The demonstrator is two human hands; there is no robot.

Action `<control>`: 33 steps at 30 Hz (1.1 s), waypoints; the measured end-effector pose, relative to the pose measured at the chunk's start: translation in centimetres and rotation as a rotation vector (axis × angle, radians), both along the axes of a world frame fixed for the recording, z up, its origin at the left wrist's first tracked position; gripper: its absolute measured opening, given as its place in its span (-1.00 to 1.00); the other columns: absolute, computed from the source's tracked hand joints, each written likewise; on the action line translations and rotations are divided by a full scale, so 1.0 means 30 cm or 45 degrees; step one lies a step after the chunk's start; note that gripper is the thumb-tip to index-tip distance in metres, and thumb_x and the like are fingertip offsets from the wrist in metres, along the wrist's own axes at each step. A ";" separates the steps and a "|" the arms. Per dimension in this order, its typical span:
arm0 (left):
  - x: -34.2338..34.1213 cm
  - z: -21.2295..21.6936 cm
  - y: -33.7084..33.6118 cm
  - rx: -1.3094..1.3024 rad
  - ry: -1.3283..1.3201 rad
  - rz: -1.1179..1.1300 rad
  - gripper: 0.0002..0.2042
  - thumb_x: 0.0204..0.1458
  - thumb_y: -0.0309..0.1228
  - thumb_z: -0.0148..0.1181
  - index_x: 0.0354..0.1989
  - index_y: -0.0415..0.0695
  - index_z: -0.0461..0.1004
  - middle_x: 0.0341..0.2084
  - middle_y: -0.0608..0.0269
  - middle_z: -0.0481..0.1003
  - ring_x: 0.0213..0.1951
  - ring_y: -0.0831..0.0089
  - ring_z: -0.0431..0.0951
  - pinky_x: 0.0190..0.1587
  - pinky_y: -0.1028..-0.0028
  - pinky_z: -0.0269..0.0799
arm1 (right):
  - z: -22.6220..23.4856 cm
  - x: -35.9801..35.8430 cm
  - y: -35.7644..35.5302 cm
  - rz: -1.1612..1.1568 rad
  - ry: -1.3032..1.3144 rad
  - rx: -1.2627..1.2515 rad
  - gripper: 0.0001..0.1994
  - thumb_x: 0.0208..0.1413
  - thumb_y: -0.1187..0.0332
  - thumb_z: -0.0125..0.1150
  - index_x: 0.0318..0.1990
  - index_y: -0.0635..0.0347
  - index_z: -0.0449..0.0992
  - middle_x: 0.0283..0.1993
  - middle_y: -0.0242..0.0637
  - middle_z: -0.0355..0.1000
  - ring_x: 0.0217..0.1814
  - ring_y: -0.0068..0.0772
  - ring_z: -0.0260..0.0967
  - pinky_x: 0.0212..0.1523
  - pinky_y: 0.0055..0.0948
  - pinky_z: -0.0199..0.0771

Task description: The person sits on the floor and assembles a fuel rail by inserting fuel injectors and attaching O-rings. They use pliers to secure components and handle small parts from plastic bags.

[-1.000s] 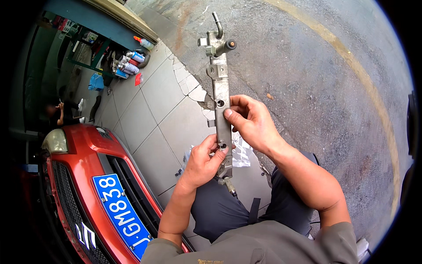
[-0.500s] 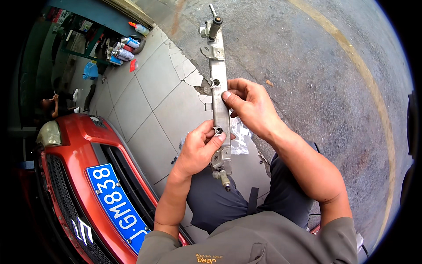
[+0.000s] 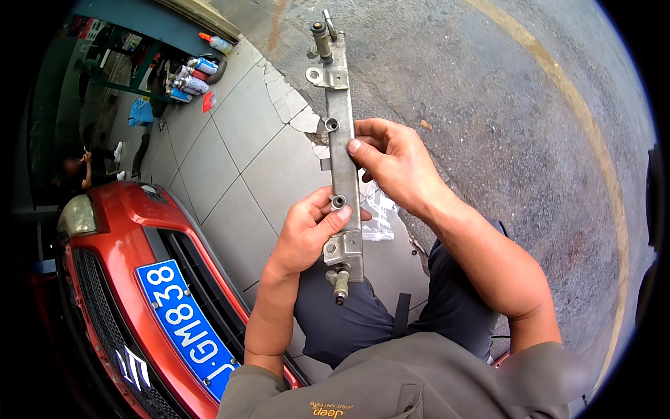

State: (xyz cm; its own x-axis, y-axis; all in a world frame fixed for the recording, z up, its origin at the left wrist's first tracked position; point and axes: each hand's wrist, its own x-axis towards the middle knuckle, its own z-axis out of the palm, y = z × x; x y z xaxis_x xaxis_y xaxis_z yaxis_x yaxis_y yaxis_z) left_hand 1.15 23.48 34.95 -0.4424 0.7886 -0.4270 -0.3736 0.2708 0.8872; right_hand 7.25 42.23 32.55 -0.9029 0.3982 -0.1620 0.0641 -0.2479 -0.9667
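A metal fuel rail (image 3: 343,153) is held up lengthwise in front of me, over my knees and the floor. My left hand (image 3: 305,229) is closed round its lower part, thumb beside the lower open port (image 3: 338,202). My right hand (image 3: 396,162) grips the right edge near the middle, thumb on the face and fingers behind. One fuel injector (image 3: 322,43) sits at the far end, and another injector (image 3: 340,286) at the near end. A second open port (image 3: 331,125) lies between my right thumb and the upper bracket (image 3: 326,77). My fingers behind the rail are partly hidden.
A red car's front (image 3: 125,216) stands close on the left. Clear plastic bags (image 3: 380,213) lie on the tiles beneath the rail. Several spray cans (image 3: 192,80) stand by a doorway at the far left, where another person (image 3: 80,167) is partly visible. Asphalt (image 3: 502,140) spreads to the right.
The rail has shifted slightly left and turned about its length, so its ports and injectors now face more to the left. Both hands keep their hold.
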 end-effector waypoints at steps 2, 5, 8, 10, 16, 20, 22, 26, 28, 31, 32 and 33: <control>-0.005 0.002 -0.002 0.008 -0.040 -0.006 -0.61 0.31 -0.45 0.07 0.22 -0.42 0.28 -0.12 -0.01 0.60 -0.08 0.41 0.60 -0.02 0.45 0.53 | -0.005 -0.002 0.001 0.012 0.003 0.016 -0.64 0.26 0.41 0.15 0.12 0.52 0.45 -0.12 -0.10 0.59 -0.12 -0.43 0.53 -0.08 -0.41 0.51; -0.007 0.003 0.000 0.003 -0.040 -0.011 -0.62 0.30 -0.45 0.07 0.21 -0.41 0.29 -0.13 -0.01 0.60 -0.09 0.41 0.61 -0.03 0.45 0.54 | -0.015 -0.003 0.003 0.037 0.001 0.045 -0.63 0.30 0.38 0.13 0.16 0.47 0.42 -0.13 -0.24 0.57 -0.20 -0.55 0.46 -0.22 -0.46 0.48; -0.007 -0.007 0.001 -0.008 -0.019 0.010 -0.62 0.29 -0.42 0.09 0.20 -0.39 0.30 -0.15 -0.04 0.60 -0.15 0.39 0.63 -0.09 0.44 0.57 | -0.022 -0.005 0.005 0.024 -0.012 0.041 -0.63 0.28 0.39 0.14 0.13 0.48 0.44 -0.13 -0.18 0.59 -0.17 -0.49 0.50 -0.16 -0.44 0.49; -0.002 -0.027 0.000 -0.005 0.016 0.057 -0.61 0.28 -0.38 0.12 0.17 -0.38 0.31 -0.20 -0.10 0.60 -0.26 0.35 0.67 -0.20 0.42 0.62 | -0.019 -0.006 0.001 -0.013 -0.027 0.025 -0.65 0.23 0.42 0.17 0.08 0.51 0.48 -0.15 -0.07 0.61 -0.11 -0.38 0.57 -0.03 -0.39 0.52; -0.001 -0.024 0.003 -0.021 0.033 0.066 -0.63 0.27 -0.38 0.13 0.14 -0.37 0.33 -0.21 -0.10 0.61 -0.29 0.39 0.66 -0.23 0.44 0.61 | -0.010 -0.001 0.006 -0.010 -0.007 0.008 -0.66 0.22 0.42 0.17 0.07 0.51 0.48 -0.17 -0.10 0.61 -0.11 -0.39 0.57 -0.03 -0.39 0.52; -0.008 -0.030 -0.002 -0.037 0.039 0.050 -0.61 0.26 -0.37 0.14 0.16 -0.36 0.32 -0.21 -0.09 0.61 -0.29 0.40 0.66 -0.23 0.45 0.60 | -0.019 0.000 0.007 0.005 -0.004 0.037 -0.65 0.25 0.41 0.16 0.09 0.50 0.47 -0.16 -0.14 0.60 -0.14 -0.43 0.55 -0.09 -0.41 0.52; -0.014 -0.024 -0.004 -0.044 0.028 0.048 -0.60 0.25 -0.38 0.14 0.18 -0.36 0.31 -0.21 -0.09 0.61 -0.29 0.40 0.66 -0.23 0.45 0.60 | -0.015 -0.007 0.011 0.034 0.008 0.032 -0.63 0.29 0.37 0.15 0.14 0.46 0.44 -0.13 -0.21 0.58 -0.18 -0.52 0.49 -0.22 -0.45 0.50; -0.003 -0.017 -0.008 -0.005 0.056 0.010 -0.60 0.26 -0.40 0.13 0.20 -0.35 0.30 -0.19 -0.06 0.60 -0.21 0.36 0.65 -0.14 0.42 0.59 | -0.001 0.000 0.005 -0.014 0.009 -0.002 -0.69 0.30 0.32 0.17 0.03 0.40 0.50 -0.20 -0.29 0.58 -0.22 -0.59 0.48 -0.29 -0.50 0.49; -0.010 -0.035 -0.018 -0.001 0.088 -0.055 -0.64 0.28 -0.45 0.11 0.19 -0.34 0.32 -0.17 -0.01 0.60 -0.14 0.37 0.63 -0.07 0.41 0.58 | 0.017 0.007 0.007 -0.064 0.037 -0.051 -0.71 0.27 0.37 0.20 -0.04 0.49 0.51 -0.24 -0.20 0.59 -0.23 -0.56 0.49 -0.19 -0.47 0.51; -0.019 -0.045 -0.021 -0.003 0.115 -0.097 -0.66 0.29 -0.50 0.08 0.19 -0.34 0.33 -0.11 0.09 0.59 -0.04 0.43 0.59 0.05 0.41 0.50 | 0.033 0.017 -0.004 -0.078 0.117 0.000 -0.77 0.28 0.37 0.21 -0.10 0.41 0.53 -0.27 -0.26 0.59 -0.27 -0.64 0.46 -0.25 -0.54 0.48; -0.019 -0.051 -0.023 0.013 0.124 -0.106 -0.67 0.29 -0.50 0.08 0.19 -0.34 0.34 -0.11 0.10 0.59 -0.04 0.44 0.58 0.06 0.41 0.50 | 0.023 0.017 -0.011 -0.099 0.168 -0.005 -0.77 0.27 0.36 0.23 -0.09 0.39 0.53 -0.27 -0.27 0.60 -0.29 -0.65 0.45 -0.28 -0.54 0.47; -0.021 -0.054 -0.028 0.021 0.140 -0.110 -0.67 0.30 -0.51 0.08 0.19 -0.34 0.34 -0.11 0.11 0.59 -0.04 0.45 0.58 0.07 0.42 0.49 | 0.011 0.014 -0.021 -0.113 0.202 0.026 -0.77 0.27 0.36 0.23 -0.09 0.38 0.53 -0.28 -0.27 0.60 -0.29 -0.66 0.45 -0.29 -0.53 0.47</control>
